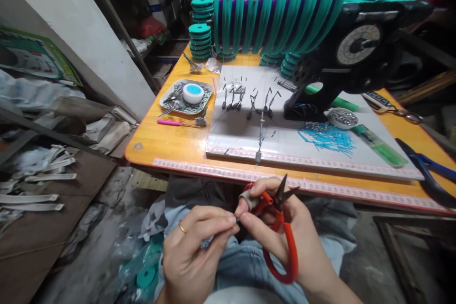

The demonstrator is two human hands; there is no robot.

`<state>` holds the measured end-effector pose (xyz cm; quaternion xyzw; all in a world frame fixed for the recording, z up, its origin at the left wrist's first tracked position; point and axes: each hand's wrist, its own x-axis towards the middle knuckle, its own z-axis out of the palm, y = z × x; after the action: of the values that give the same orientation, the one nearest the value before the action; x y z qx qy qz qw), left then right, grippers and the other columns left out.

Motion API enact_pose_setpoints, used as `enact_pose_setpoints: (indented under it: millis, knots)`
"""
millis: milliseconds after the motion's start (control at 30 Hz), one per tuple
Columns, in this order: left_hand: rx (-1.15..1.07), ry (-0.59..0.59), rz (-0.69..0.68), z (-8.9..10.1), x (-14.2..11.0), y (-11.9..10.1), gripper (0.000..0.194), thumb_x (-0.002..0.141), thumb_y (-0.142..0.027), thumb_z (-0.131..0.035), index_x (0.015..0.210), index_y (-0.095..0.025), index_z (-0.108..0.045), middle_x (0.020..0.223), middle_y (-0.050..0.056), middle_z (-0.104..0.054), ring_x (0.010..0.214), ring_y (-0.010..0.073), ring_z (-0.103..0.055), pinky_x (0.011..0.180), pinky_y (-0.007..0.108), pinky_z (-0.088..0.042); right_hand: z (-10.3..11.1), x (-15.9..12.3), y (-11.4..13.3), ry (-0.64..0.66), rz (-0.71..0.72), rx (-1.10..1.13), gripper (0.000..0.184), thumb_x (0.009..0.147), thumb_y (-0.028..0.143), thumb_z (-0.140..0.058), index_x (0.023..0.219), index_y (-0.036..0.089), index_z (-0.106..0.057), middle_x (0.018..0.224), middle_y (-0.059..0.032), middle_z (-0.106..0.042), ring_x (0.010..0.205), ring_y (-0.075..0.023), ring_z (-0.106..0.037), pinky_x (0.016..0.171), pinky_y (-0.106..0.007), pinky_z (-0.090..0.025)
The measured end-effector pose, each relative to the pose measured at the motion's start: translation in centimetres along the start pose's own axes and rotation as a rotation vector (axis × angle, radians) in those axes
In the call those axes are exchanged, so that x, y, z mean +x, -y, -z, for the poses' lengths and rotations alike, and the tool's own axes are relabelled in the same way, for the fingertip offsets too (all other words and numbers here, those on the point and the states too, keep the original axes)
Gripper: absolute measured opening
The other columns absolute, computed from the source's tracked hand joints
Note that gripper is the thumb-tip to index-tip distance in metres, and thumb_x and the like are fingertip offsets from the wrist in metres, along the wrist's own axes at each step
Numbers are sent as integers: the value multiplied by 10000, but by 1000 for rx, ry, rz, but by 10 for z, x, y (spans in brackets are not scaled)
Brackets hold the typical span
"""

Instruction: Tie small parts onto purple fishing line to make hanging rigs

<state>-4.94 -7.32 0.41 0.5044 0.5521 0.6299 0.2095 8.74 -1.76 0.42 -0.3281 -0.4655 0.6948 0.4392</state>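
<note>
My left hand [199,242], with a ring on one finger, pinches its thumb and fingertips together against the fingertips of my right hand. Between them shows a tiny dark blue piece [238,220], too small to name. Red-handled scissors [290,251] hang in my right hand [295,228], their handle looped around the fingers and their dark blades parted, pointing up. A grey wrap covers one right fingertip. Both hands are above my lap, in front of the table edge. Just beyond them, a thin metal rod with a spring [260,135] stands over the white board [235,137].
A black winding machine [331,52] carries a row of green spools [274,19]. A tray of small parts [167,99] stands on the orange table [142,145]. Blue strips [331,137], a bowl of metal bits [342,118] and large dark blue-handled shears [427,166] are at the right.
</note>
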Motion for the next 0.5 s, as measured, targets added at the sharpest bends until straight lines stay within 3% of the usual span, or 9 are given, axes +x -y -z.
enact_pose_setpoints:
  millis: [200,500]
  knots:
    - [-47,23,56,1,4,1,316,690,23,-784,819,-265,-786,730,-4,-761,665,169,-705,629,250,-565,2,0,-6,67,-101,147,278,864,281,-741,1032,263,-520,861,13,-685,734,-104,-644,680,-203,-536]
    - [-88,36,2,1,1,2,313,711,28,-753,828,-260,-793,747,20,-740,672,176,-700,594,259,-585,-7,-3,-8,15,-143,357,328,826,249,-770,1041,252,-523,851,14,-664,736,-115,-635,680,-226,-526]
